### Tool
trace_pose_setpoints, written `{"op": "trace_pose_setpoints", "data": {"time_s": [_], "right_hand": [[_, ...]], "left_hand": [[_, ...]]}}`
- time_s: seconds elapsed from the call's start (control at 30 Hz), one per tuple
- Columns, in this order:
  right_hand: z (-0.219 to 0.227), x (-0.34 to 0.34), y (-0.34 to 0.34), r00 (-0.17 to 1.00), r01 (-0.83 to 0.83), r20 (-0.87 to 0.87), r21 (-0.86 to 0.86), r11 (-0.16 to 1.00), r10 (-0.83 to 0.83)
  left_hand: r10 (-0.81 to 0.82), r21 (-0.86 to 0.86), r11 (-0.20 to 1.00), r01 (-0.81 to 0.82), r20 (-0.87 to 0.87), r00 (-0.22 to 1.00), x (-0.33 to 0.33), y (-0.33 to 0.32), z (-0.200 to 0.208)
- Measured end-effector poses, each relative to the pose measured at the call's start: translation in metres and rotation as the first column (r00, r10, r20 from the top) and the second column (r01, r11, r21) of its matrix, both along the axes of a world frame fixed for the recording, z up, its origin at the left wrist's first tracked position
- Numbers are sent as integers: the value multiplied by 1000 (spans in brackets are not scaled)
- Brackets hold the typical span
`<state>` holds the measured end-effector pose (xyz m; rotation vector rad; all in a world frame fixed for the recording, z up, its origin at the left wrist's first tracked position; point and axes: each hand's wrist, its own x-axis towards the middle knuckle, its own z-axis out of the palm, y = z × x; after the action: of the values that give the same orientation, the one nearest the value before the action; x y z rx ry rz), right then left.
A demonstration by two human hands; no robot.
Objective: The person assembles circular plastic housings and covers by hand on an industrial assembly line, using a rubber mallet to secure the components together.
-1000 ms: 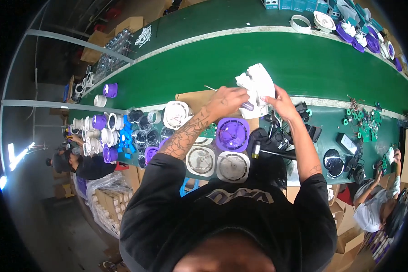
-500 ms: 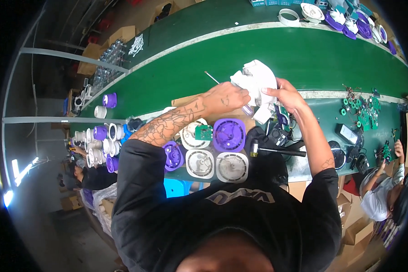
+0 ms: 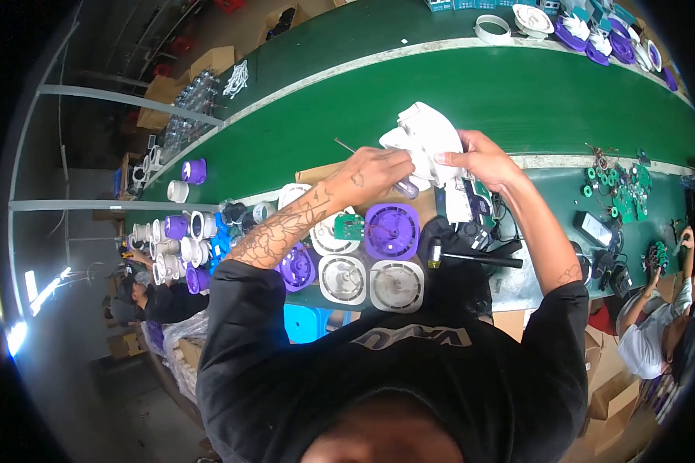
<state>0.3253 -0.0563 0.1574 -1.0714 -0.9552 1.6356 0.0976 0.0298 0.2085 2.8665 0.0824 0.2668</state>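
Note:
My right hand (image 3: 483, 160) grips a white plastic housing (image 3: 431, 130) from its right side, thumb across the front. My left hand (image 3: 374, 171) is closed round a screwdriver whose clear purplish handle (image 3: 406, 188) sticks out below the fingers. Its thin shaft points up and to the left, away from the housing. The left fingertips meet the housing's left side, and what they do there is hidden. Below the hands lie a purple round-cornered base (image 3: 392, 231), a white base (image 3: 342, 278) and a green circuit board (image 3: 349, 226).
A black-handled hammer (image 3: 479, 260) lies right of the bases. Farther right are a heap of green circuit boards (image 3: 625, 193) and a white-topped box (image 3: 592, 228). White and purple housings (image 3: 179, 248) are stacked at left. Other people work at both sides.
The white housing has turned and shifted slightly left and nearer to me. Both hands have moved with it. The screwdriver, still in my left hand, has shifted left and down.

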Motion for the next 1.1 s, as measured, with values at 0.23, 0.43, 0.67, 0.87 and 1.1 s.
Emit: {"op": "trace_pose_setpoints", "data": {"time_s": [0.23,0.43,0.67,0.87,1.1], "right_hand": [[-37,64,32,870,475,145,1,880,-470],[-34,55,76,833,273,439,204,940,-337],[-56,69,137,950,234,-203,-38,971,-237],[-71,113,157,909,410,-41,-89,908,-414],[-126,210,139,469,506,830,29,862,-304]], "left_hand": [[58,-199,975,-104,-223,973,-81,-20,-20],[431,-296,840,-455,-147,890,-109,-21,-41],[783,-223,617,-755,75,618,-66,20,-88],[934,-182,348,-920,147,324,-29,90,-147],[967,-214,254,-943,28,254,12,139,-224]]}}
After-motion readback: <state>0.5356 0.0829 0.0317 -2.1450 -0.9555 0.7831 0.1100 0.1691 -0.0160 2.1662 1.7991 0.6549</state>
